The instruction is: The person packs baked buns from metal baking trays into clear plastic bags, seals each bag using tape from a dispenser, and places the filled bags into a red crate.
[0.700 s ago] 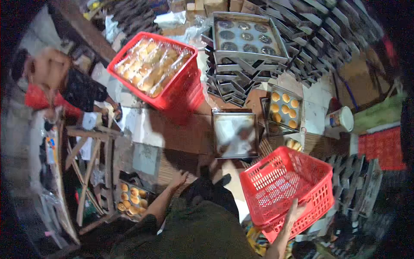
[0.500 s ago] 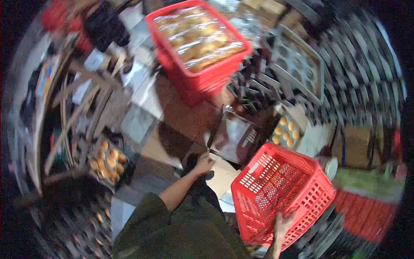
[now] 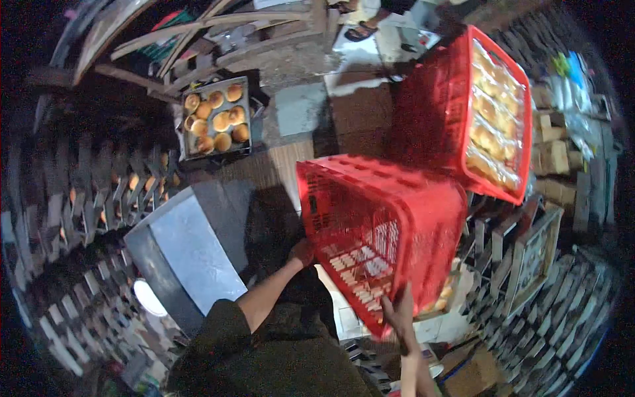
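Note:
A red perforated plastic crate (image 3: 423,198) is tilted in front of me, its open side turned toward me and to the left. My left hand (image 3: 303,253) is closed at the crate's left edge, with its fingertips partly hidden. Along the lower rim, my right hand (image 3: 399,314) is closed on the crate, fingers at the edge and thumb apart. Just beyond it stands a stack of red crates (image 3: 426,99). Wrapped bread rolls (image 3: 493,126) fill the top one.
A metal tray of round buns (image 3: 218,119) sits at the upper left. A pale-topped box or bench (image 3: 195,248) is at my left. Slatted racks (image 3: 86,185) line both sides. A sandalled foot (image 3: 362,30) shows at the top, on the tiled floor.
My view has swung round to the right-hand crate stack. The crate has moved from my right side to in front of me. My left hand, free before, is now at its edge.

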A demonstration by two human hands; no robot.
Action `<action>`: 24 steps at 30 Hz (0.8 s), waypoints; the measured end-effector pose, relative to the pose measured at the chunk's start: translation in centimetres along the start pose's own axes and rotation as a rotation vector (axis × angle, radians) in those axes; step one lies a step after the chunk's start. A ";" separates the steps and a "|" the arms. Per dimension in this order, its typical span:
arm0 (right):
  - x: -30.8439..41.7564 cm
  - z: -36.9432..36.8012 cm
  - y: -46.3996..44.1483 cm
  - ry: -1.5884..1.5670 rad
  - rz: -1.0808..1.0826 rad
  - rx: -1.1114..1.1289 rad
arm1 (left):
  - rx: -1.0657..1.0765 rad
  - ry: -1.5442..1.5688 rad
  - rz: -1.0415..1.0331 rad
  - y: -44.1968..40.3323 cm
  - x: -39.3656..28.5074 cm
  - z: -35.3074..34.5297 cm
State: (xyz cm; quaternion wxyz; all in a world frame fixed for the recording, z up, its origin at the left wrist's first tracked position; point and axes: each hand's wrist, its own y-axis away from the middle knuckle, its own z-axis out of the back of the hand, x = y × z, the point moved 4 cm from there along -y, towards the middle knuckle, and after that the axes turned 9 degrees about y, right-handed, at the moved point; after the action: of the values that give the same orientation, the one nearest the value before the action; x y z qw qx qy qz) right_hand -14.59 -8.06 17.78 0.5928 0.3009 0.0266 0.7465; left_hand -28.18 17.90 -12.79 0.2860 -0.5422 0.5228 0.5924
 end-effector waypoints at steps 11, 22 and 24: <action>-5.9 -10.7 -36.6 0.125 0.252 -0.028 | -0.665 0.166 0.904 9.4 -3.7 10.4; -7.0 -8.3 -15.3 -0.439 -0.090 0.258 | -0.408 0.215 0.938 2.2 0.3 6.7; -9.8 -10.5 -7.8 -0.376 -0.248 0.257 | -0.430 0.139 0.884 -2.4 -5.2 2.9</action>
State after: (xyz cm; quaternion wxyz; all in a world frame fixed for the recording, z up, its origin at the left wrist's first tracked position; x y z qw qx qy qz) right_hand -11.74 -11.28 2.02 0.6314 0.5016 0.0471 0.5895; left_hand -25.69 22.53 -9.02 -0.1462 -0.3535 0.5865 0.7139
